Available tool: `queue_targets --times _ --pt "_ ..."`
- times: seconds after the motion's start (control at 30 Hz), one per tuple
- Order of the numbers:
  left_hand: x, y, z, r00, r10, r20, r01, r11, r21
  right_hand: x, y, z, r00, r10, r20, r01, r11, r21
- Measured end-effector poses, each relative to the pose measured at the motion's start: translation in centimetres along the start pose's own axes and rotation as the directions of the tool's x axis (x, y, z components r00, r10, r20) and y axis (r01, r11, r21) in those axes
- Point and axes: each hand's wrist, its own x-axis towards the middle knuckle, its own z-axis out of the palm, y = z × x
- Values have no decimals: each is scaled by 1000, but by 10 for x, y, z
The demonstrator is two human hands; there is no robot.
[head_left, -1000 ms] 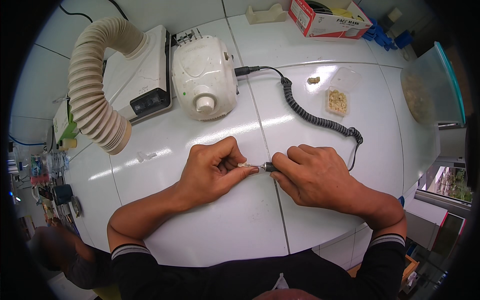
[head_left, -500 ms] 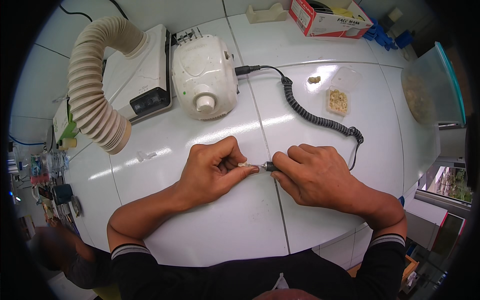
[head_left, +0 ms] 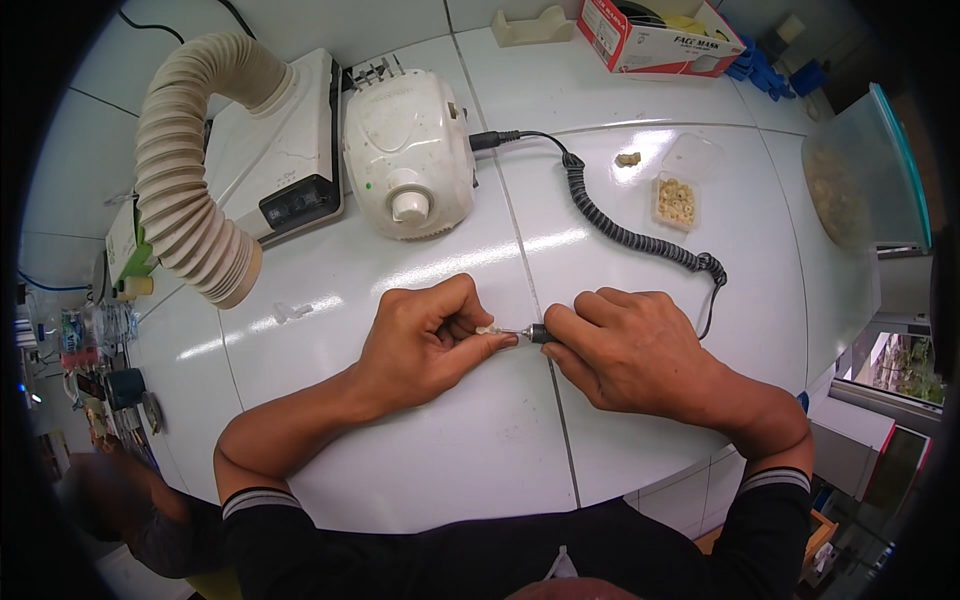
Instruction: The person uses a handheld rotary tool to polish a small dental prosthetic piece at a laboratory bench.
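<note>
My left hand (head_left: pixel 420 345) pinches a small cream-coloured piece (head_left: pixel 486 329) between thumb and finger, just above the white tiled worktop (head_left: pixel 430 440). My right hand (head_left: pixel 630 355) is closed round a black-and-silver rotary handpiece (head_left: pixel 540 333); its thin tip reaches the piece at my left fingertips, though whether they touch is too small to tell. A coiled black cord (head_left: pixel 620 232) runs from the handpiece to a white control unit (head_left: pixel 408 150). Behind my right hand, an open clear box (head_left: pixel 676 203) holds several small cream pieces, with a yellowish piece (head_left: pixel 628 160) beside it.
A dust extractor (head_left: pixel 270 140) with a ribbed hose (head_left: pixel 175 180) stands at back left. A mask box (head_left: pixel 660 45), blue gloves (head_left: pixel 760 72) and a teal-lidded container (head_left: pixel 850 165) line the back and right. A co-worker (head_left: pixel 140 510) sits at the lower left beside cluttered supplies.
</note>
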Motion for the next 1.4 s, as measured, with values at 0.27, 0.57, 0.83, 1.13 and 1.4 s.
queue_targets --times 0.27,0.57,0.83,1.13,1.4 --pt "0 1 1 1000 1 -18 -1 1000 -4 0 0 1 1000 5 0 -5 1000 2" --pt "1 1 2 1000 -6 -22 6 1000 -12 1 0 -1 1000 11 12 -11 1000 10" --pt "2 2 1 1000 -7 -14 7 1000 8 1 1 -2 1000 14 17 -14 1000 19" --pt "-3 4 3 1000 15 -6 -15 999 29 -1 5 -3 997 73 -3 -72 989 130" --pt "-2 2 5 993 92 -69 -95 995 -44 -3 14 4 990 34 -137 -15 990 137"
